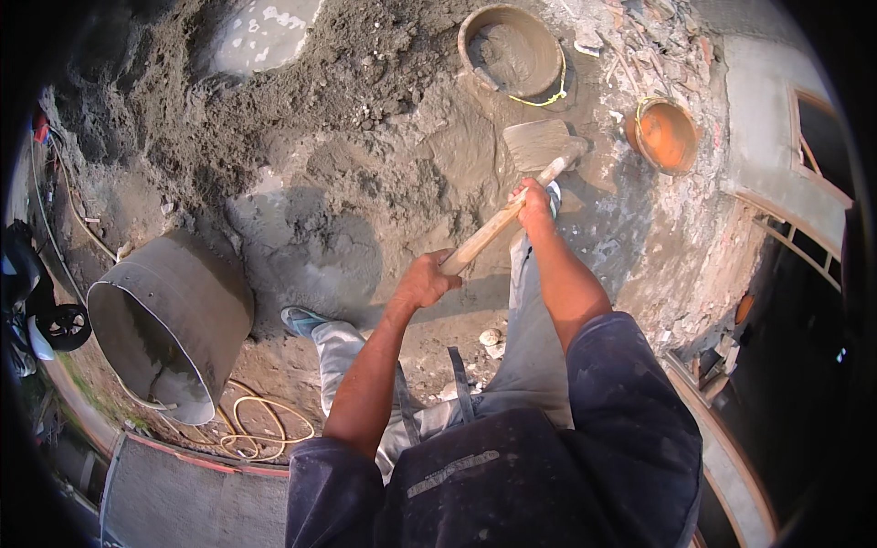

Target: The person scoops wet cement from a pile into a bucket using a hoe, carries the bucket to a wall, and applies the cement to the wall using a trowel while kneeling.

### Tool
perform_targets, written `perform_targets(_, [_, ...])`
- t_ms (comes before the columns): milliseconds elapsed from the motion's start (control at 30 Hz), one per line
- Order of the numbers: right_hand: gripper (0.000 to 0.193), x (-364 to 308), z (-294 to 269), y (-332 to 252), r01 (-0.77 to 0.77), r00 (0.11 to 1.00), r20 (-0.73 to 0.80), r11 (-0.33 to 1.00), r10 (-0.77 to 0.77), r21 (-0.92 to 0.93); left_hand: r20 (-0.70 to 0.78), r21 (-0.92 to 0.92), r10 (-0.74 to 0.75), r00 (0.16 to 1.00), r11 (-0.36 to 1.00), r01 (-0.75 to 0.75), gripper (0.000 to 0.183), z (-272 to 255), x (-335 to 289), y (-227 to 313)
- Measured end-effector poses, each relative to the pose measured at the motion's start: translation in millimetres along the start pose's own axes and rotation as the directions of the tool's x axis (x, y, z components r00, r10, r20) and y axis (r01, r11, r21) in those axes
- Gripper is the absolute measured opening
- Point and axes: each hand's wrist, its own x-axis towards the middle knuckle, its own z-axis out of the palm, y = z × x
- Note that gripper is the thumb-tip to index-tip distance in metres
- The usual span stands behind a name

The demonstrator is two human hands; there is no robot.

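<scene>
Both my hands are wrapped round the wooden handle of a hoe [491, 230], which slants up to the right in front of me. My left hand [426, 279] grips the handle's near end. Farther along, my right hand [535, 203] closes on it just short of the mortar-coated blade [537, 144]. The blade lies at the edge of wet grey mortar [448, 137] on the ground. Just beyond it stands a round bucket [557, 55] with mortar inside and a yellow rope handle.
An orange bucket [671, 137] is tilted at the right near rubble [653, 46]. A large drum [174, 310] lies on its side at left, beside a coiled yellow hose [247, 425]. Sandy mix [365, 55] is heaped around a grey puddle [262, 35]. A wall with openings [772, 119] borders the right.
</scene>
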Motion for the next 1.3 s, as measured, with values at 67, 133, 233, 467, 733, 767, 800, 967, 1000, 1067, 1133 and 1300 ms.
perform_targets(67, [0.014, 3.2, 22.4, 14.3, -0.039, 0.999, 0.014, 0.999, 0.039, 0.002, 0.038, 0.003, -0.063, 0.997, 0.998, 0.063, 0.056, -18.4, -3.8, 5.8])
perform_targets(133, [0.013, -10.5, 41.8, 54.5, -0.081, 0.99, 0.108, 0.995, 0.087, -0.062, 0.006, -0.056, -0.126, 0.992, 0.99, 0.126, 0.054, -40.4, -23.4, 5.8])
perform_targets(233, [0.014, -33.2, 45.7, 103.8, -0.202, 0.96, 0.16, 0.965, 0.229, -0.169, -0.062, 0.037, -0.216, 0.974, 0.975, 0.218, 0.055, -41.1, -76.1, 6.2])
perform_targets(467, [0.016, -76.1, -11.0, 56.5, -0.381, 0.766, 0.429, 0.875, 0.48, -0.298, -0.047, -0.04, -0.093, 0.995, 0.995, 0.091, 0.069, 9.8, -129.3, 124.1])
perform_targets(733, [0.013, -136.5, 6.9, -33.2, -0.496, 0.639, 0.504, 0.812, 0.581, -0.307, 0.145, -0.473, 0.011, 0.989, 0.879, 0.059, 0.075, -9.8, -128.0, 246.1])
perform_targets(767, [0.013, -134.1, 3.8, -49.1, -0.474, 0.646, 0.513, 0.824, 0.566, -0.312, 0.146, -0.467, 0.052, 0.988, 0.884, 0.022, 0.075, -6.0, -126.5, 255.9])
perform_targets(800, [0.014, -156.3, 8.6, -72.7, -0.451, 0.649, 0.52, 0.831, 0.555, -0.325, 0.14, -0.467, 0.092, 0.986, 0.884, -0.016, 0.075, -2.1, -126.6, 266.2])
perform_targets(967, [0.016, -166.8, 31.9, -140.2, -0.189, 0.777, 0.519, 0.918, 0.356, -0.348, 0.107, -0.512, 0.277, 0.955, 0.839, -0.186, 0.072, 5.8, -147.7, 282.6])
perform_targets(1000, [0.015, -178.2, 34.8, -148.4, -0.104, 0.82, 0.512, 0.946, 0.257, -0.308, 0.154, -0.521, 0.258, 0.954, 0.841, -0.144, 0.071, 2.9, -154.3, 277.1])
perform_targets(1067, [0.013, -200.2, 48.0, -152.5, 0.062, 0.872, 0.485, 0.968, 0.067, -0.245, 0.237, -0.538, 0.207, 0.949, 0.842, -0.05, 0.071, -14.0, -174.0, 254.8])
perform_targets(1133, [0.013, -206.9, 53.7, -137.9, 0.185, 0.883, 0.459, 0.973, -0.103, -0.139, 0.128, -0.3, 0.195, 0.972, 0.942, -0.15, 0.079, -12.6, -161.4, 189.6])
perform_targets(1300, [0.011, -163.2, 92.7, -90.6, 0.221, 0.841, 0.517, 0.974, -0.16, -0.057, -0.235, 0.443, 0.021, 0.972, 0.892, 0.088, 0.056, 1.6, -73.8, 44.1])
